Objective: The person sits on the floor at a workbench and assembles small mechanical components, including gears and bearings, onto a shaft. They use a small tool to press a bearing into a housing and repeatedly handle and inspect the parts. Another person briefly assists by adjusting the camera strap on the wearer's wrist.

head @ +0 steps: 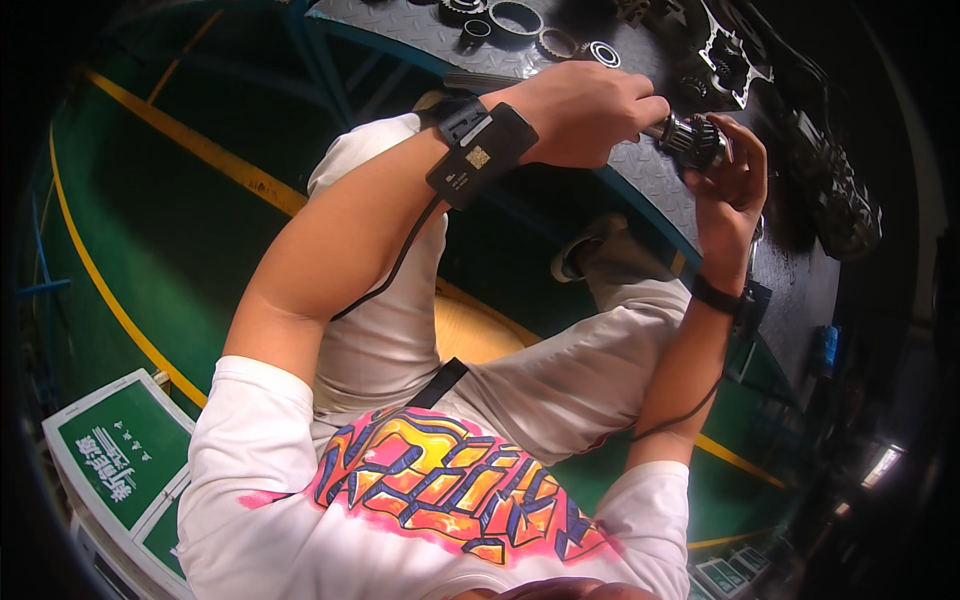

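My left hand is closed around a bright metal shaft, back of the hand up. At the shaft's right end, my right hand grips a dark toothed gear with its fingers and thumb around it. A ribbed end that looks like a needle bearing or splines shows between the hands. Beyond my left wrist a grey splined metal rod sticks out to the left; the hand hides whether it joins the held shaft. The held parts are above the near edge of a metal workbench.
Metal rings, a toothed ring and a ball bearing lie on the bench beyond my left hand. A cast metal housing stands at the back right, with dark machine parts right of my right hand. Blue bench legs are at left.
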The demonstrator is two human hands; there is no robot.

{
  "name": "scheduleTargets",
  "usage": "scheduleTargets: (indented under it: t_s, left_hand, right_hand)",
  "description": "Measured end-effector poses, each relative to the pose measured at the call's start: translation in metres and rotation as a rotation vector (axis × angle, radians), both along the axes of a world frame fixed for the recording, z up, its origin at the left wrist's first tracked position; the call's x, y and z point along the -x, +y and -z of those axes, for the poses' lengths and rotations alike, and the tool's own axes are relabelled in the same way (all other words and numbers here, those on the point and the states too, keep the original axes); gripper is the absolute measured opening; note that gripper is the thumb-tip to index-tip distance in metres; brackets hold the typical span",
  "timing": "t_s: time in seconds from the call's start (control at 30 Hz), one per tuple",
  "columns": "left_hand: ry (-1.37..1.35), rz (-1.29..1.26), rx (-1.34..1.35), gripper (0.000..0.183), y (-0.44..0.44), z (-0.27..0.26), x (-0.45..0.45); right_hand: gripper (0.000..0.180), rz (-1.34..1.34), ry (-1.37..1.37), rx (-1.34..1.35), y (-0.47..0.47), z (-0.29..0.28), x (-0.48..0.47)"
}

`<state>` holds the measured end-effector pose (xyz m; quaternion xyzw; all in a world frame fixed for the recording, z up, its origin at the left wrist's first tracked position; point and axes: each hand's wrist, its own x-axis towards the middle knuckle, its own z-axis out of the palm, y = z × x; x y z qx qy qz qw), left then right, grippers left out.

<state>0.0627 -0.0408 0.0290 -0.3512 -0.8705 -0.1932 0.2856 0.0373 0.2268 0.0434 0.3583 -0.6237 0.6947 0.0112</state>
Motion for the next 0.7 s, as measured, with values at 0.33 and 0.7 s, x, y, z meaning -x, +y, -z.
scheduleTargets:
  t_s: [0.33,0.7]
  left_hand:
    - [-0.065,0.031,-0.004,0.034,0.007,0.006,-0.001]
    - [-0.093,0.063,0.005,0.03,0.004,0.012,0.003]
  right_hand:
    - [0.073,0.03,0.143,-0.182,0.001,-0.002,-0.005]
    - [0.069,0.104,0.272,-0.234,0.0,-0.011,-0.01]
